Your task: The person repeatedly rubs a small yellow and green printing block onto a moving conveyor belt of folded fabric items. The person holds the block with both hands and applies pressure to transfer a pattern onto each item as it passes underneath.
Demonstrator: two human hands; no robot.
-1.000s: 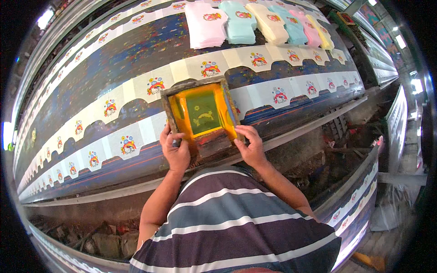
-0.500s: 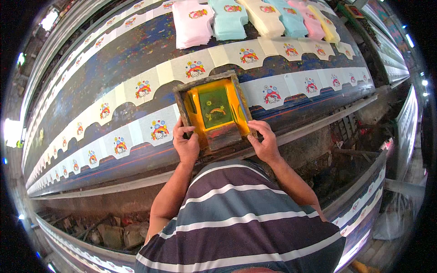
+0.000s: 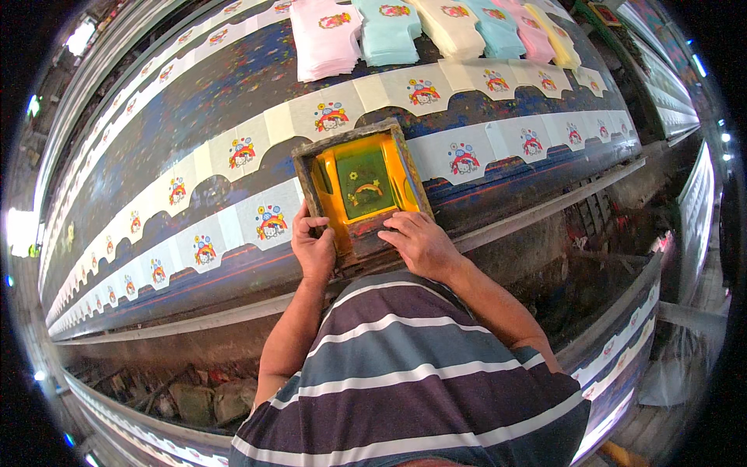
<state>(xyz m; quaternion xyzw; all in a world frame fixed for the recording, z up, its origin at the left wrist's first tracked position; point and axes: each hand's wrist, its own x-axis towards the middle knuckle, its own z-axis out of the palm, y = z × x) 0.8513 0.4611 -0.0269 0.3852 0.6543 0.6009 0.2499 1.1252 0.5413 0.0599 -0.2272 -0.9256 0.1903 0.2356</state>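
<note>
A wooden screen-printing frame (image 3: 305,177) lies tilted on the near row of white cloth pieces (image 3: 506,145). Yellow ink smears the inside, around a green mesh window (image 3: 369,183) showing a small rainbow and flowers. My left hand (image 3: 313,247) grips the frame's near left side, fingers curled over the rail and thumb inside. Along the near inner end lies a reddish-brown block, apparently a squeegee (image 3: 364,226). My right hand (image 3: 424,245) is closed over its right part, fingertips on its top; the palm side is hidden. The cloth directly beneath the frame is covered.
Cream cloth pieces (image 3: 292,122) with cartoon prints form a second row beyond. Stacks of pink, blue, cream and yellow cut cloth (image 3: 327,47) sit at the far side of the long dark table (image 3: 226,89). A rail (image 3: 537,208) runs along its near edge.
My right hand has left the frame's right side and moved left onto the squeegee. My left hand keeps its hold on the frame, which stays nearly in place.
</note>
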